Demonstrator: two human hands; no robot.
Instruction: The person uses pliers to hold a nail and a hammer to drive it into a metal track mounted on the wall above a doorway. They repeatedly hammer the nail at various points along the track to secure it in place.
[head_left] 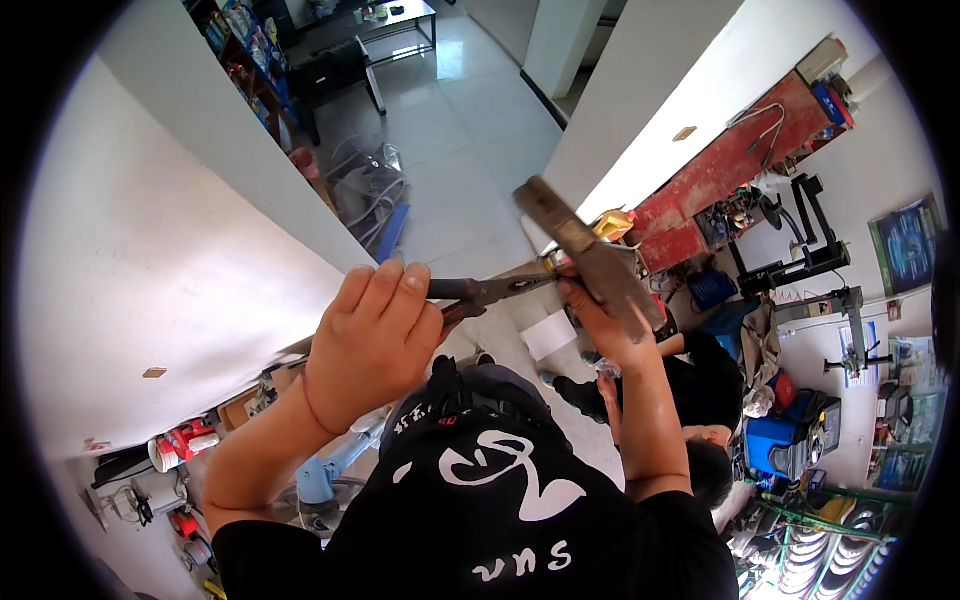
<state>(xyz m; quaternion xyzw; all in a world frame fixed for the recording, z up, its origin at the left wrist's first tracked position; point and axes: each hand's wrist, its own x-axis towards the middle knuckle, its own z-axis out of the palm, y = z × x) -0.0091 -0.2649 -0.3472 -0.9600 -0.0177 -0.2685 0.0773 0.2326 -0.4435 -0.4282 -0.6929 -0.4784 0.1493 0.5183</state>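
Note:
My left hand (372, 340) is closed around the dark handles of a pair of pliers (480, 292), whose jaws point right. My right hand (600, 322) grips a long, rusty brown metal bar (580, 250) that slants up to the left. The plier jaws meet the bar close to my right fingers; whether they bite on it I cannot tell. Below both hands my black shirt (500, 500) with white marks fills the lower frame.
Another person in black (700, 400) crouches just beyond my right arm. A red workbench (720, 170) stands at the right wall, with blue machines (785, 440) and stacked tyres (830, 560) further right. Shelves and a black table (340, 60) stand at the far top.

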